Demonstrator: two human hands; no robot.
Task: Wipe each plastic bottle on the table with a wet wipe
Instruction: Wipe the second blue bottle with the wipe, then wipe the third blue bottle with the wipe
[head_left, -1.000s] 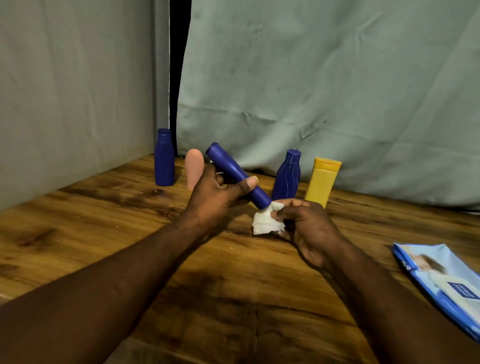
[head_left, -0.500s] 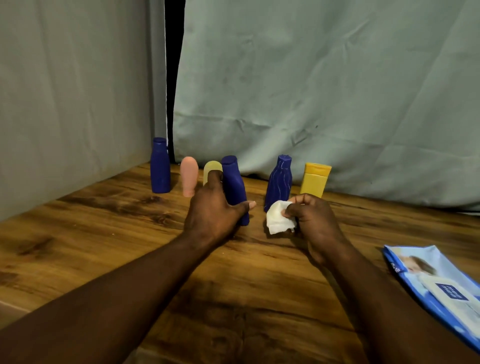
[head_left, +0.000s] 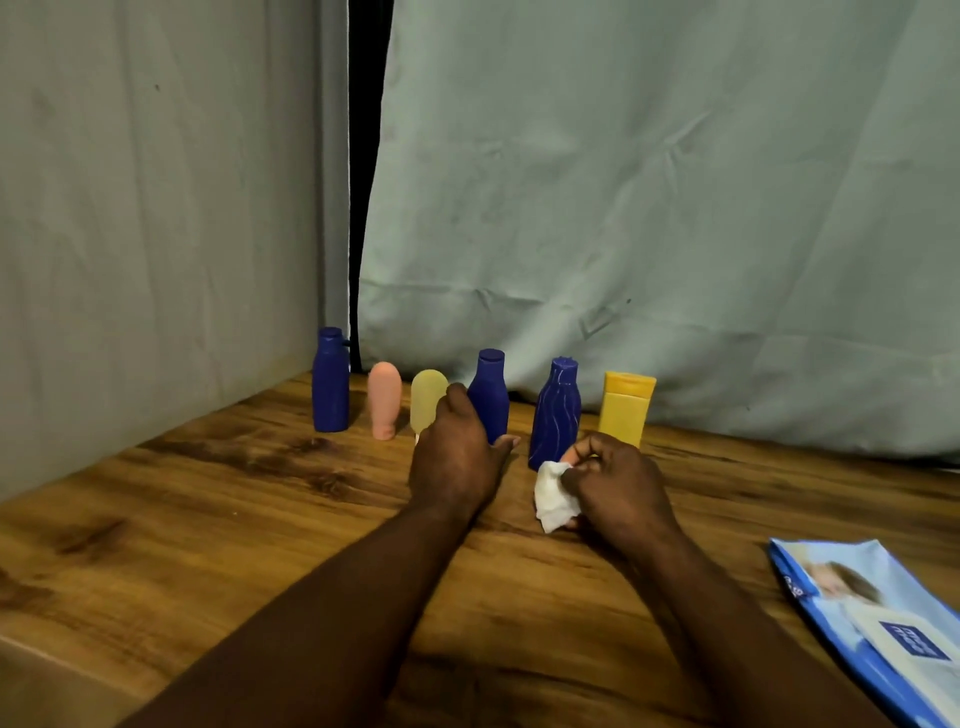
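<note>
The left grip curls round the lower body of a smooth dark-blue plastic bottle standing upright on the wood-grain worktop, forearm stretched forward. The right grip, knuckles up, pinches a crumpled white wet wipe just before a wavy-ribbed blue bottle; a squared yellow bottle stands beside it.

Dim, even light casts soft shadows on the table, the picture slightly soft and bowed at its edges.
</note>
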